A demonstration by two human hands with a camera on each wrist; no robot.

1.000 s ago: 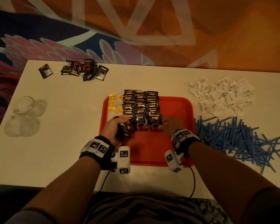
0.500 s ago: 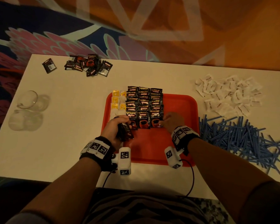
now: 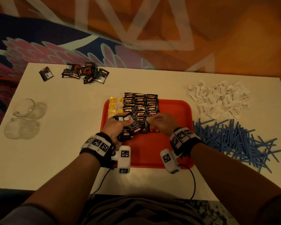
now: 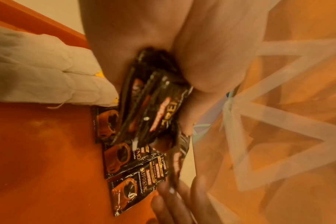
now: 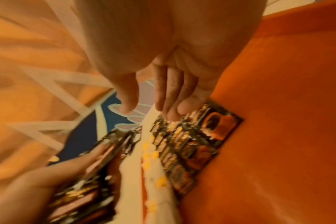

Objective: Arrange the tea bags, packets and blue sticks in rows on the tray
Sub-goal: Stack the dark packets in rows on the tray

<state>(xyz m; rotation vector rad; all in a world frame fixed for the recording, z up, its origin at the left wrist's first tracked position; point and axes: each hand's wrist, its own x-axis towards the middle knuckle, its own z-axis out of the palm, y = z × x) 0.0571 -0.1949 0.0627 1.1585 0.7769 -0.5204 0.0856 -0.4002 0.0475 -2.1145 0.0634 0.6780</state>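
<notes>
My left hand (image 3: 116, 126) grips a fanned stack of black coffee packets (image 3: 131, 125) just above the near end of the rows on the red tray (image 3: 173, 114), and my right hand (image 3: 160, 123) hovers beside it, fingers loosely extended and holding nothing I can see. Farther out, black packets (image 3: 140, 104) lie in rows beside the yellow-tagged tea bags (image 3: 114, 104); blue sticks (image 3: 233, 138) and white packets (image 3: 217, 99) sit right, a loose black pile (image 3: 86, 73) far left.
</notes>
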